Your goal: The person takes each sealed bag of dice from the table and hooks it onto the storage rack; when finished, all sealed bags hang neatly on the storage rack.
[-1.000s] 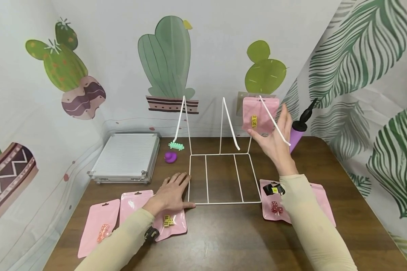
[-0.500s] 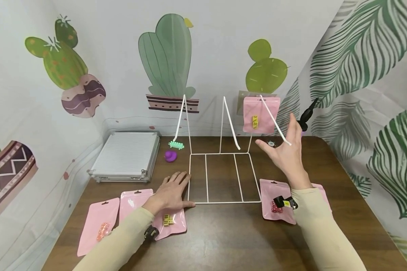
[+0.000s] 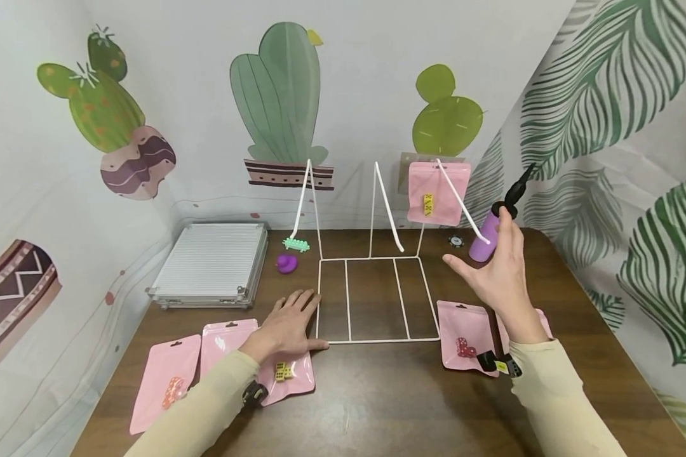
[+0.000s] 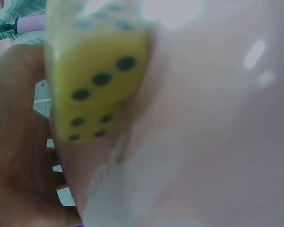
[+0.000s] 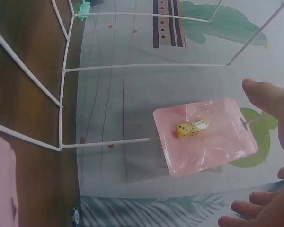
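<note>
A white wire rack (image 3: 377, 341) with three upright hooks stands on the table. From its right hook hangs a pink pouch (image 3: 454, 190) holding yellow dice; the right wrist view shows that pouch (image 5: 213, 151) on the wire by its top hole. My left hand (image 3: 286, 325) rests with spread fingers at the rack's left base bar. Beneath my left wrist lies another pink pouch (image 3: 302, 384) with yellow dice (image 4: 102, 78), which fills the left wrist view. My right hand (image 3: 502, 273) is in the air right of the rack, thumb and fingers apart, holding nothing.
Two more pink pouches (image 3: 151, 387) lie at the left and two (image 3: 463, 320) at the right, one partly hidden by my arm. Behind are a silver case (image 3: 211, 260), purple duck (image 3: 287, 264), green piece (image 3: 296, 245), round chip (image 3: 456, 242) and purple cylinder (image 3: 480, 244) with black nozzle.
My right hand has let go of the hanging pouch and drawn back to the right and down. The pouch stays on the hook; my left hand has stayed in place.
</note>
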`<state>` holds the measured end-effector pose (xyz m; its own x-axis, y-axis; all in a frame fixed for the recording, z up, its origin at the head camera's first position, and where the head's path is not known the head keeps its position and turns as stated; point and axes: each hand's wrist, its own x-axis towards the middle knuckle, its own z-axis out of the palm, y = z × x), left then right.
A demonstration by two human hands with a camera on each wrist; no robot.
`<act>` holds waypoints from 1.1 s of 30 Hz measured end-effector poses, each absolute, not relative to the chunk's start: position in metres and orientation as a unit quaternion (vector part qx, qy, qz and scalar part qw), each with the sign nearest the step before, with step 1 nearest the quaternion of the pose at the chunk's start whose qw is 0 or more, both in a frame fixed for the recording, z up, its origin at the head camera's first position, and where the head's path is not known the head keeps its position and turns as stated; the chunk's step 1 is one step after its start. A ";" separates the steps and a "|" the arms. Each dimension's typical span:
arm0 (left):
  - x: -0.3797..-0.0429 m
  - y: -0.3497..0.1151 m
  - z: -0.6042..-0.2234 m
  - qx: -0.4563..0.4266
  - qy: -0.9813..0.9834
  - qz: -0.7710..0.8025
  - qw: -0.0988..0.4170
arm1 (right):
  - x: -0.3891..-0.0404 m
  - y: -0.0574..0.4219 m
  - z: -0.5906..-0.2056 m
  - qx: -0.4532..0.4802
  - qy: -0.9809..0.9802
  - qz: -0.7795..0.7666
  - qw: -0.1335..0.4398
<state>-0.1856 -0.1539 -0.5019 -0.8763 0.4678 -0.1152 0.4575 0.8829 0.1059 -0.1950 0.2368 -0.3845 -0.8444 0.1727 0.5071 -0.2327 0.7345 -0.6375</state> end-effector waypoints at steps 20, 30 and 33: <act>-0.185 -0.154 -0.500 0.235 0.969 0.036 0.074 | -0.158 0.265 -0.403 -0.001 -0.910 0.349 0.224; -0.185 -0.154 -0.501 0.236 0.968 0.039 0.074 | -0.143 0.287 -0.419 -0.027 -0.923 0.343 0.174; -0.186 -0.153 -0.501 0.236 0.968 0.042 0.074 | -0.139 0.294 -0.425 -0.030 -0.926 0.341 0.159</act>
<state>-0.1856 -0.1535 -0.5009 -0.8779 0.4626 -0.1235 0.4500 0.8853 0.1170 -0.1395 0.2939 -0.4254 -0.9477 0.1634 0.2741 -0.0532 0.7661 -0.6406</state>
